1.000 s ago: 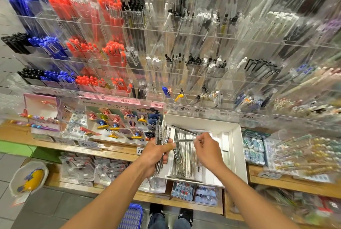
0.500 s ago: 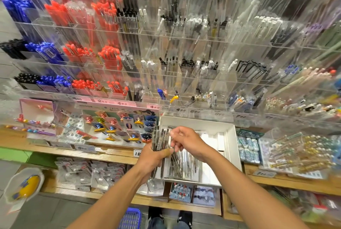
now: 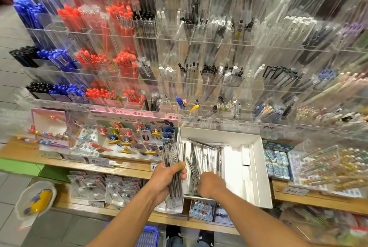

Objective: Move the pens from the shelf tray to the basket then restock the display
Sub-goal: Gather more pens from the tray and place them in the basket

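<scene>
Hands (image 3: 169,177) gripping pens (image 3: 172,167), tray (image 3: 256,167) (white) beside

A: What's the bg?
B: Shop aisle. Big clear acrylic rack (image 3: 199,47) w/ rows of compartments fills the upper view, stock sorted by colour: blue and black at left, red next, clear and dark further right.
A: Below it?
B: Price labels (image 3: 131,111) along the rack's bottom edge, then two wooden shelves (image 3: 127,169), upper and lower, w/ carded packs.
A: Floor?
B: Grey tiles (image 3: 12,31) at left, a green strip (image 3: 20,167) by the shelf end. Light is bright and even; edges of view blurred.
</scene>
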Tool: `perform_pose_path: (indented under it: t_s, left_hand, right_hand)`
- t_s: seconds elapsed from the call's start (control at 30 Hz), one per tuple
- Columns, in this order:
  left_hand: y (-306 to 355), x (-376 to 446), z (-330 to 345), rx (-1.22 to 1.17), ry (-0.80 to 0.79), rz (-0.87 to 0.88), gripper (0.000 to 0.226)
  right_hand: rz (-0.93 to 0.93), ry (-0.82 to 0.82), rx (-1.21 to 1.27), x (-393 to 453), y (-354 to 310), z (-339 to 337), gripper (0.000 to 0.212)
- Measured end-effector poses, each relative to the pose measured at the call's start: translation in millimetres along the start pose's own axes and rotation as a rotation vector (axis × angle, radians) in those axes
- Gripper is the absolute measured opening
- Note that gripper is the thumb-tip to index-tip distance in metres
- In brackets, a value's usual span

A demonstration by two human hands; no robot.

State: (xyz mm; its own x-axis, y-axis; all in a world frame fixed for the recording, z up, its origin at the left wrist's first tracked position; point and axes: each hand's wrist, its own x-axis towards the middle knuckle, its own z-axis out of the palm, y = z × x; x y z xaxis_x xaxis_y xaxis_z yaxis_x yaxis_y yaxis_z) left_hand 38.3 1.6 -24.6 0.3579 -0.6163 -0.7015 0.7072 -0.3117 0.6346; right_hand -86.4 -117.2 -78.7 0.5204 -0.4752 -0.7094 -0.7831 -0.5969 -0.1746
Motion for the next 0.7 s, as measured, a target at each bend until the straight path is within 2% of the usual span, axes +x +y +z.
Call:
perform_pose_path:
  t_s: [0.1,0.17,0.27,0.4,0.5,0.63,0.7]
  left_hand:
    - [-1.0,2.0,1.2,-0.004,-0.004,0.0,0.02]
    - [-0.5,2.5,2.1,-0.012,-0.006,0.0,0.02]
    - [0.3,1.0,2.4,-0.01,-0.005,0.006,0.027]
    - [8.9,-2.2,2.9,-0.026,-0.018,0.042,0.041]
    - [20.9,-2.9,6.0,0.046,-0.032,0.08,0.051]
    - [30.1,-4.1,13.3,0.101,-0.081,0.117,0.06]
    - [31.6,-5.4,16.7,0.11,-0.136,0.099,0.064]
  right_hand:
    - [-0.033,-0.074,0.053,-0.7,5.5,-2.6,0.015]
    - [-0.082,-0.084,0.158,-4.8,10.0,-8.8,0.012]
    - [-0.125,-0.02,0.245,-20.2,19.5,-28.4,0.008]
    - [-0.231,0.109,0.261,-52.1,33.9,-65.3,0.016]
    - [-0.337,0.115,0.345,-73.3,33.0,-96.2,0.011]
    - [-0.408,0.114,0.704,-82.0,20.6,-123.3,0.023]
    - [-0.416,0.12,0.896,-79.3,13.3,-126.8,0.02]
